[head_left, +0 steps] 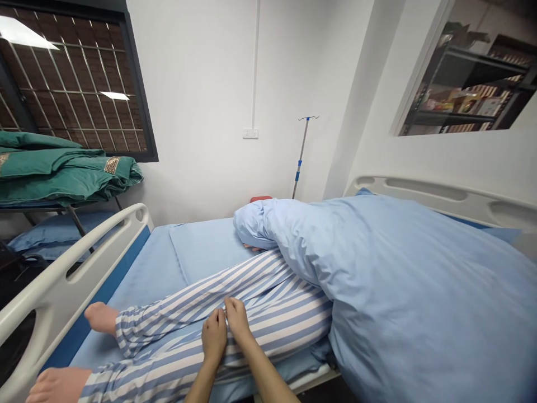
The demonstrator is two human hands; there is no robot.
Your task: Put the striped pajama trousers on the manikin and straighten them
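My left hand (214, 336) and my right hand (238, 318) are close together over the legs of a figure lying on the bed. Both have curled fingers, closed with the knuckles up; what is in them, if anything, is hidden. Beneath them are blue-and-white striped trousers (289, 324) at about knee height. Whether my fingers pinch the cloth I cannot tell. Two bare feet (59, 385) stick out at the left, smooth like a manikin's. A light blue quilt (386, 268), folded back, covers the figure from the thighs up.
White bed rails (75, 252) stand at the bed's left end, with a headboard (423, 187) at the right. Behind the bed is an IV pole (302, 151). Folded green quilts (67, 173) lie on a rack below a barred window (79, 73). Shelves (474, 78) show through the right opening.
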